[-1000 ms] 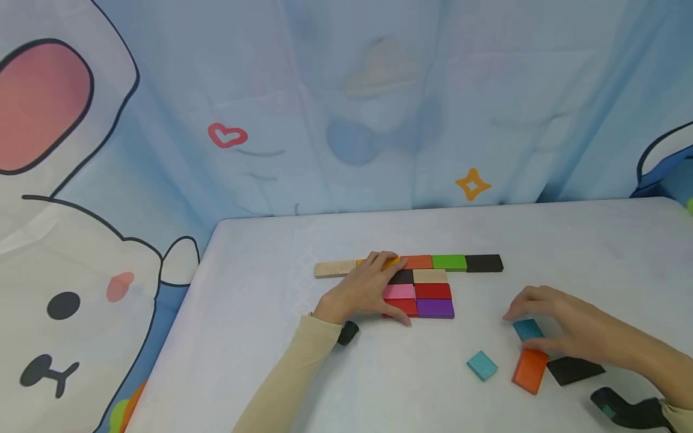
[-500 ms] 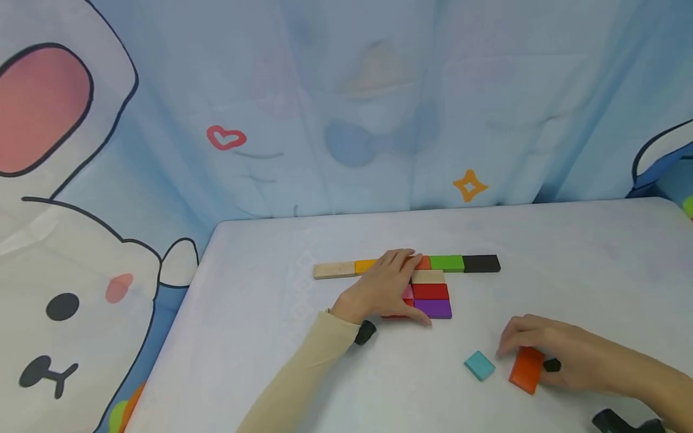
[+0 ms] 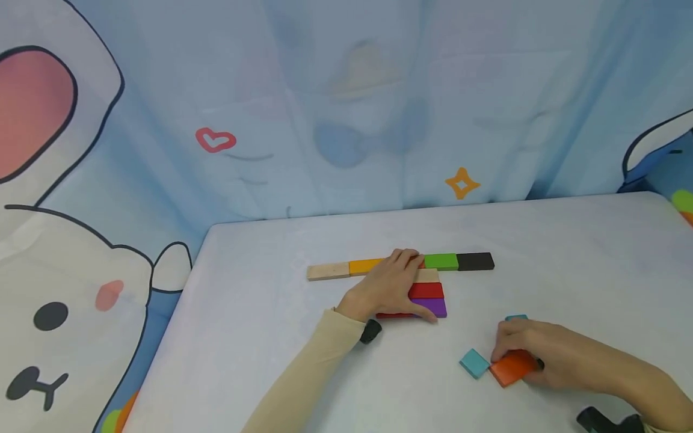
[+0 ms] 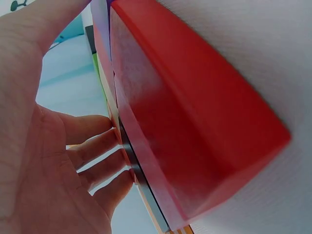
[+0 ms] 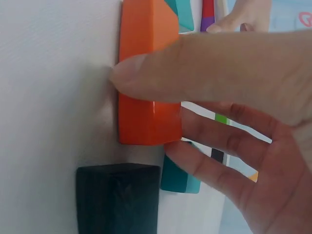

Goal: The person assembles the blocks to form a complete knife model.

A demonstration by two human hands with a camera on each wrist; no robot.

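Note:
My left hand [image 3: 387,287] lies over a flat group of coloured wooden blocks, its fingertips at the far row and its thumb by the purple block [image 3: 437,308]. A red block [image 4: 195,92] fills much of the left wrist view. With thumb and fingers my right hand [image 3: 568,355] holds an orange block [image 3: 511,368] low on the table. One corner of it meets or nearly meets a small teal block [image 3: 474,363]. Another teal block [image 5: 178,175] shows behind the fingers, and a black block [image 5: 117,200] sits beside the orange one, mostly hidden in the head view.
The far row runs from a plain wood block [image 3: 328,272] through a yellow block [image 3: 365,266] and a green block [image 3: 441,261] to a black one. White cloth covers the table [image 3: 260,337]. A printed curtain [image 3: 325,108] hangs behind it.
My right hand has come down from the teal block to the orange block, gripped it and turned it, shifting it left towards the small teal block. My left hand has slid right over the blocks.

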